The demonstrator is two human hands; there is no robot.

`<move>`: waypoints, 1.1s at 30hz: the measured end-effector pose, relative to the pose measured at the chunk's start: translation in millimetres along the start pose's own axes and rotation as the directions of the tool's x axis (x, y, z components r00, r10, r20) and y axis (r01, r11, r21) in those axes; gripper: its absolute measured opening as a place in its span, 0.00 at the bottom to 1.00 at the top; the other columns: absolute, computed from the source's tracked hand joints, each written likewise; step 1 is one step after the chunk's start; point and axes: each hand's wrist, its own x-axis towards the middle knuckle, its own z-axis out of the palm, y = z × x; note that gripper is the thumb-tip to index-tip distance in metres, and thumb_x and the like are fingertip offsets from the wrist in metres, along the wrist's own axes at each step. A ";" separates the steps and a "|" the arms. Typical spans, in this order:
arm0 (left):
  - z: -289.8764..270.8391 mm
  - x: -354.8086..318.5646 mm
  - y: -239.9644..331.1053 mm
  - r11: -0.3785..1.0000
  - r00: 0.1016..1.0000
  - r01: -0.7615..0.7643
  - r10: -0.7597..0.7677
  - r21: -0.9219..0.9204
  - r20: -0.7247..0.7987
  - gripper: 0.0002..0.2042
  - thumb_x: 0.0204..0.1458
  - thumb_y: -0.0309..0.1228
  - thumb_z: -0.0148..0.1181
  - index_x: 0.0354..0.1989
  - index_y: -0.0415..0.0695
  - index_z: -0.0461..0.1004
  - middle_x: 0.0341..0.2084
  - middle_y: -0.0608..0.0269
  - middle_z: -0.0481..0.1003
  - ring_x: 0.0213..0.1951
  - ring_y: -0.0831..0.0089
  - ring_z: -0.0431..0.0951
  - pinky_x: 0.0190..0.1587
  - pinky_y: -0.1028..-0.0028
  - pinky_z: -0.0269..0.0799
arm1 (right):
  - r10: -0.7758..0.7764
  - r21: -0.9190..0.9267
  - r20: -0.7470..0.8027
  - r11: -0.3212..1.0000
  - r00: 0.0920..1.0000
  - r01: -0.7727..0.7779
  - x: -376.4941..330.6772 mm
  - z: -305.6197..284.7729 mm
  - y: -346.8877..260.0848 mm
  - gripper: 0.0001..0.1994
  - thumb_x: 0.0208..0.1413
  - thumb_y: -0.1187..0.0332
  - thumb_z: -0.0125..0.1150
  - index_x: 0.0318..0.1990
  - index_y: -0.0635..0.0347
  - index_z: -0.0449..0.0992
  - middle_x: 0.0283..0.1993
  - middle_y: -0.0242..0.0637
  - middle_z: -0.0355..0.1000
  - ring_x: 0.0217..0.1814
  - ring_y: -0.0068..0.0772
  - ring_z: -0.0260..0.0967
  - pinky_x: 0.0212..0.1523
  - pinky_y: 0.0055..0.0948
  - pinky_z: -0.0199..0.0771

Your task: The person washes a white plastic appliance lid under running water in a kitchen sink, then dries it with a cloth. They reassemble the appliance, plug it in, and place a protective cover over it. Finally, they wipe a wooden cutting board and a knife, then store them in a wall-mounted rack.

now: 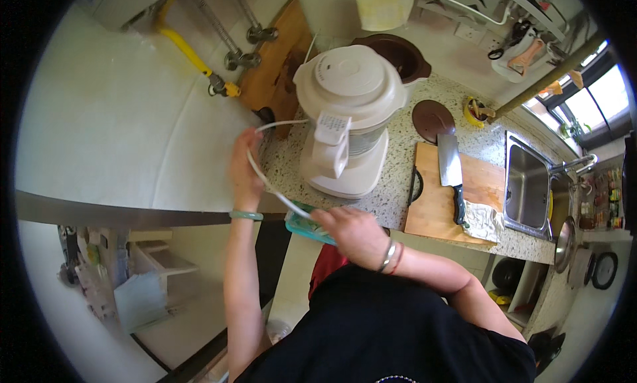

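Observation:
A white blender-like kitchen machine (348, 111) with a round lid stands on the speckled counter (398, 184). Its white power cord (265, 177) curves from the machine's left side down toward me. My left hand (244, 164) is raised at the counter's left corner and grips the cord's upper loop. My right hand (348, 230) holds the cord's lower end at the counter's front edge, above a teal container (302, 225). A green bangle sits on my left wrist, and thin bracelets on my right.
A wooden cutting board (441, 204) with a cleaver (450, 167) and a crumpled cloth lies right of the machine. Behind stand a brown pot (401, 54) and its lid (432, 119). The steel sink (527, 187) is far right. Gas pipes and another board lean at the back left.

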 end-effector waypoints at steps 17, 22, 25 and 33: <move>40.6 -33.4 -10.7 0.835 0.831 0.543 -0.519 -0.090 0.202 0.18 0.55 0.38 0.58 0.50 0.40 0.74 0.48 0.51 0.76 0.46 0.60 0.79 0.49 0.66 0.72 | 0.643 0.457 0.044 0.667 0.764 -0.588 -43.4 9.8 64.5 0.10 0.56 0.64 0.65 0.35 0.62 0.75 0.26 0.40 0.79 0.25 0.28 0.78 0.28 0.26 0.75; 70.2 19.7 -27.9 0.900 0.800 0.428 -0.417 0.076 0.431 0.21 0.53 0.40 0.64 0.50 0.39 0.74 0.35 0.50 0.79 0.36 0.65 0.80 0.41 0.68 0.74 | 0.620 0.577 -0.027 0.650 0.784 -0.495 -33.7 17.4 59.9 0.10 0.55 0.72 0.64 0.41 0.64 0.72 0.40 0.40 0.80 0.30 0.26 0.78 0.29 0.24 0.74; 80.3 24.4 -46.9 0.946 0.804 0.309 -0.313 0.095 0.505 0.19 0.54 0.39 0.64 0.49 0.39 0.75 0.33 0.49 0.80 0.33 0.62 0.80 0.38 0.67 0.74 | 0.632 0.713 -0.081 0.577 0.771 -0.398 -32.5 32.5 55.6 0.09 0.56 0.78 0.58 0.45 0.62 0.71 0.28 0.34 0.76 0.28 0.21 0.74 0.29 0.20 0.71; 87.6 44.7 -66.4 0.984 0.960 0.006 -0.056 0.178 0.276 0.11 0.58 0.30 0.57 0.45 0.38 0.76 0.30 0.46 0.77 0.31 0.57 0.78 0.34 0.63 0.71 | 0.714 0.919 0.047 0.243 0.699 -0.311 -22.6 55.8 45.9 0.08 0.61 0.79 0.55 0.44 0.62 0.64 0.40 0.44 0.74 0.40 0.33 0.75 0.40 0.31 0.82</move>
